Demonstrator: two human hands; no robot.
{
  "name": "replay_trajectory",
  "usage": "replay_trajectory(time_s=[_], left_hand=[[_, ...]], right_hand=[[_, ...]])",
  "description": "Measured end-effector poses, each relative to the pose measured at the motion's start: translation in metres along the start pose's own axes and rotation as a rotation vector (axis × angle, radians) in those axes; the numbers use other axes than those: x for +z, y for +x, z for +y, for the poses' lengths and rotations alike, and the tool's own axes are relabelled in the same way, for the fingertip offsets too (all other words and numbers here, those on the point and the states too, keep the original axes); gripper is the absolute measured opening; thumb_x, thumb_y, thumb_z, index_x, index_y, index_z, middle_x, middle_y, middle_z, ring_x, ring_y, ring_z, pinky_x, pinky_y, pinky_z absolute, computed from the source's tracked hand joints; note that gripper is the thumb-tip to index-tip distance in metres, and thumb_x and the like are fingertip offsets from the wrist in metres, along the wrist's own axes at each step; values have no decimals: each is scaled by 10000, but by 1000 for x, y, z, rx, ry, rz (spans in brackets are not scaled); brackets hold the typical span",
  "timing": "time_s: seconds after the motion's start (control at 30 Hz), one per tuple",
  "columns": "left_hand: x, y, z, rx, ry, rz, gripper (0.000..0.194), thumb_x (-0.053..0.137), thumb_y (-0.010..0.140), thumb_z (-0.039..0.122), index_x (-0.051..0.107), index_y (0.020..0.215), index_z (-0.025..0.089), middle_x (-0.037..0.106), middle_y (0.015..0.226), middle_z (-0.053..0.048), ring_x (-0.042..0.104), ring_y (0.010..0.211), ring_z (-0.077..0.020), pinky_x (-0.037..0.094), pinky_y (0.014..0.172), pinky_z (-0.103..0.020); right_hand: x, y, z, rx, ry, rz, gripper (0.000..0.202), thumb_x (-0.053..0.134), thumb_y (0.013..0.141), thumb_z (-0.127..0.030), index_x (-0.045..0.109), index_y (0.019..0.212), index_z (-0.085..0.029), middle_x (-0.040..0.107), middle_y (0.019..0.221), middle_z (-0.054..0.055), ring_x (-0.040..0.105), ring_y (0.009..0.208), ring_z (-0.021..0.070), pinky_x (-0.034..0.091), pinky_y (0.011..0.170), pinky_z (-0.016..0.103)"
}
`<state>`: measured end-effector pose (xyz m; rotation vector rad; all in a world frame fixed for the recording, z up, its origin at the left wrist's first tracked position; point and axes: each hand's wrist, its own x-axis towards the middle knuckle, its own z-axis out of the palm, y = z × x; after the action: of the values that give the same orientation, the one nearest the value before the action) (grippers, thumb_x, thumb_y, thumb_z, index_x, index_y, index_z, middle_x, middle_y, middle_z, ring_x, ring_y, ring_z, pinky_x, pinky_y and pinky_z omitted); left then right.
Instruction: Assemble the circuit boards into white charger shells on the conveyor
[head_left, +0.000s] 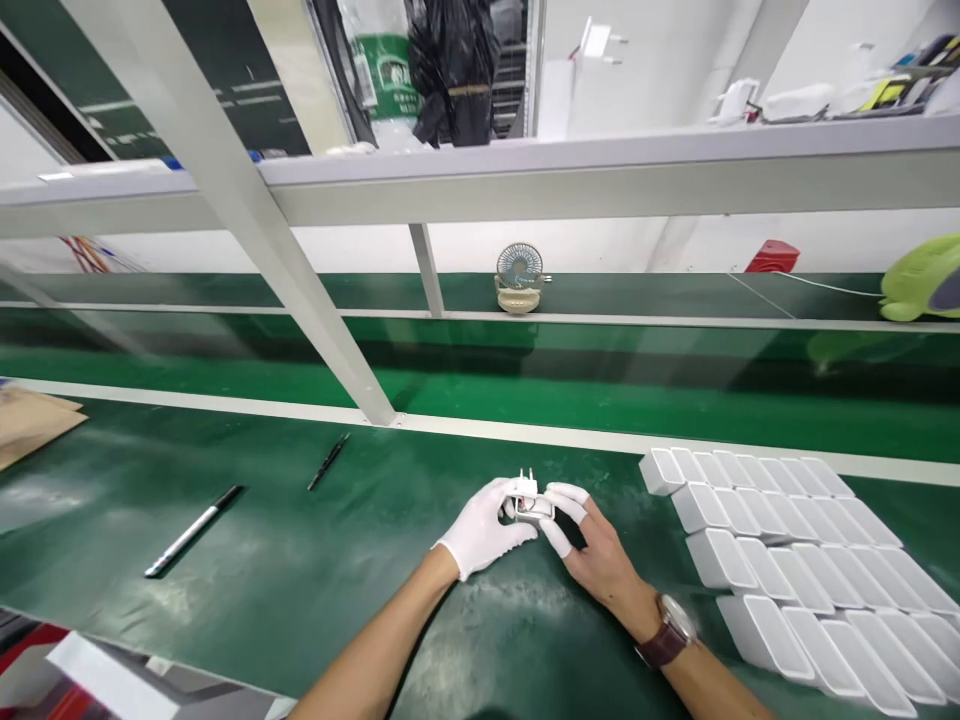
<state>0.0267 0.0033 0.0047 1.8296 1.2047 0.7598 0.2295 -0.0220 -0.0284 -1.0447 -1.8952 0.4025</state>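
Note:
A small white plug charger (pixel 527 488) with two pins pointing up is held above the green work table. Its housing (pixel 535 509) looks open at the side facing me, with small parts showing inside that I cannot make out. My left hand (pixel 480 528), in a white glove, is closed around the left side of the charger. From the right, my right hand (pixel 604 565) pinches the housing between thumb and fingers; white covers sit on its fingertips, and a watch (pixel 675 622) is on the wrist.
Rows of white boxes (pixel 750 565) stand at the right. A silver-and-black pen (pixel 191 535) and a black pen (pixel 328 461) lie at the left. A slanted metal post (pixel 300 290) rises from the table's back edge. Behind it, a small fan (pixel 519 275) stands on a ledge.

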Motion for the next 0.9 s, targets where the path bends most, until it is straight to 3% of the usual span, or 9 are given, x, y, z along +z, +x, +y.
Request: replay_trajectory(time_s=[0.17, 0.3, 0.43, 0.57, 0.67, 0.77, 0.9], left_hand=[[8, -6, 0, -95, 21, 25, 226, 723, 776, 309, 689, 986, 230, 620, 919, 7, 590, 759, -142, 495, 707, -271], [-1, 0, -2, -118, -7, 50, 250, 761, 728, 343, 703, 931, 210, 622, 878, 1, 601, 752, -159, 501, 696, -285], [-41, 32, -7, -184, 18, 232, 318, 792, 677, 372, 711, 908, 168, 646, 761, -6, 607, 701, -184, 515, 712, -330], [-90, 77, -16, -226, 34, 432, 216, 732, 743, 311, 694, 882, 150, 695, 832, -51, 656, 848, -232, 505, 849, -386], [-112, 97, -24, -289, 51, 568, 167, 718, 756, 284, 664, 822, 140, 677, 762, -44, 663, 822, -239, 506, 838, -430], [-114, 102, -31, -305, 40, 657, 153, 693, 784, 237, 645, 874, 124, 687, 825, -53, 664, 827, -201, 513, 847, -410], [-97, 91, -27, -283, 4, 738, 195, 671, 812, 259, 630, 941, 118, 699, 869, -83, 670, 814, -182, 529, 804, -339]], right_hand=[[5, -5, -1, 6, -42, -19, 431, 494, 993, -238, 452, 1421, -208, 563, 1342, 150, 544, 1268, 285, 508, 1046, 488], [8, -8, -4, 3, -106, -8, 487, 477, 994, -242, 392, 1472, -207, 568, 1348, 159, 556, 1259, 305, 518, 1034, 515], [11, -11, -8, -116, -200, -22, 567, 504, 974, -219, 331, 1513, -200, 584, 1333, 165, 578, 1233, 317, 544, 1002, 514], [15, -14, -14, -228, -321, -90, 538, 492, 967, -212, 378, 1492, -169, 581, 1354, 177, 574, 1249, 329, 556, 997, 485], [17, -15, -14, -264, -386, -120, 506, 486, 968, -228, 421, 1466, -165, 582, 1361, 171, 578, 1249, 331, 563, 993, 474], [18, -16, -10, -282, -412, -134, 479, 484, 963, -237, 461, 1436, -168, 605, 1338, 159, 598, 1228, 323, 576, 977, 455], [20, -16, -7, -295, -415, -150, 467, 484, 951, -217, 486, 1416, -177, 619, 1322, 151, 602, 1223, 323, 578, 972, 457]])
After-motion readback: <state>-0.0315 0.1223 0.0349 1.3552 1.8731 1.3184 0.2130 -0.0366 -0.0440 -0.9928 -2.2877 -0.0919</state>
